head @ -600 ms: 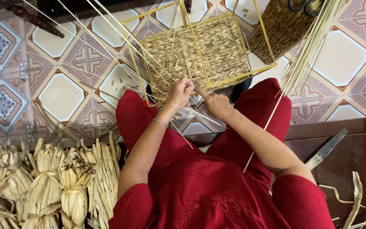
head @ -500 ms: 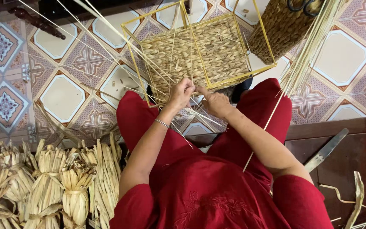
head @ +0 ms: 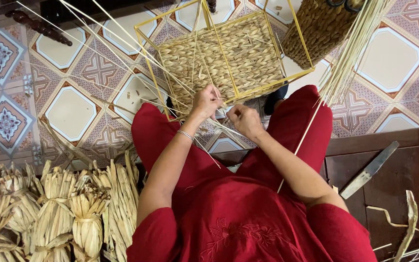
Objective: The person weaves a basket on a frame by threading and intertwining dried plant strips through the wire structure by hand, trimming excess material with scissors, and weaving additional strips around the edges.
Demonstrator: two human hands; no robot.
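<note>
A yellow wire frame (head: 183, 14) holds a partly woven straw basket panel (head: 233, 58) in front of my knees. My left hand (head: 207, 101) is closed on thin straw strands (head: 122, 43) at the panel's near edge. My right hand (head: 243, 119) sits just beside it, pinching a strand close to the same edge. Long pale strands fan out from the frame toward the upper left. A thin bracelet (head: 185, 134) circles my left wrist. I wear red clothes (head: 238, 218).
Several bundles of dried straw (head: 59, 208) stand at my lower left. A finished woven basket (head: 318, 26) and a sheaf of long reeds (head: 350, 53) are at the upper right. A flat wooden stick (head: 369, 170) lies on the dark wooden bench (head: 403, 145). The floor (head: 6, 73) is patterned tile.
Both hands stay at the panel's near edge, with only slight shifts of the fingers and strands.
</note>
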